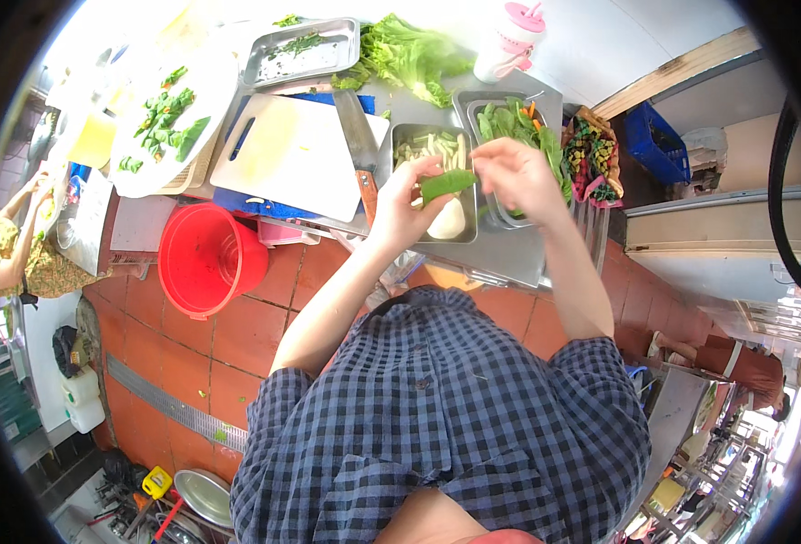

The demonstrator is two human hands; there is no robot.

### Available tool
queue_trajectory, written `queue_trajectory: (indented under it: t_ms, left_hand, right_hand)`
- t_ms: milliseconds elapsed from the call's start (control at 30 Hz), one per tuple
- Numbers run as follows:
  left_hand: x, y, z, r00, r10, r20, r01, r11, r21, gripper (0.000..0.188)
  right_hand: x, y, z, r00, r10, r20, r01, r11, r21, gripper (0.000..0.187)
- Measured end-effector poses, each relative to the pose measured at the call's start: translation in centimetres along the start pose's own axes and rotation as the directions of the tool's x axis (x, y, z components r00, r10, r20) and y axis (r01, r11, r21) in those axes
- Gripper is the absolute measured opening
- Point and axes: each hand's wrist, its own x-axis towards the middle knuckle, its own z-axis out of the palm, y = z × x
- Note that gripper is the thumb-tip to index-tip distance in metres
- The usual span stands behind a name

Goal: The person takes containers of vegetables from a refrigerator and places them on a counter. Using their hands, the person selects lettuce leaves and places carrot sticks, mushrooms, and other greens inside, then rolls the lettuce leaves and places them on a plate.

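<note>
Hands (415, 205) at green leaf (446, 185); pink-lidded cup (500, 60), markings blurred.

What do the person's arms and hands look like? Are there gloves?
No gloves! The left hand and right hand are bare, with no watch showing. The left sleeve and right sleeve are blue-and-black checked and short, leaving both forearms uncovered.

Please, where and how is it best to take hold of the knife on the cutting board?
Probably by the wooden handle, coming from the person's side: it points toward the person, while the broad blade points away, over the white cutting board. The left hand, holding a green piece, is to its right.
</note>
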Motion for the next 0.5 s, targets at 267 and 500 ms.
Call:
queue_trajectory:
  t_ms: [267, 500]
  left_hand:
    - [1.2, 0.2, 0.9, 0.967, 0.227, 0.114, -0.248, 0.938, 0.242, 0.047]
    - [2.1, -1.0, 1.4, 0.971, 0.238, 0.023, -0.232, 0.91, 0.344, 0.04]
  right_hand:
    - [1.1, 2.1, 1.4, 0.997, 0.062, -0.036, -0.063, 0.997, -0.046, 0.027]
    - [1.5, 3.4, 0.8, 1.0, 0.0, 0.02, -0.001, 0.998, 0.068, 0.024]
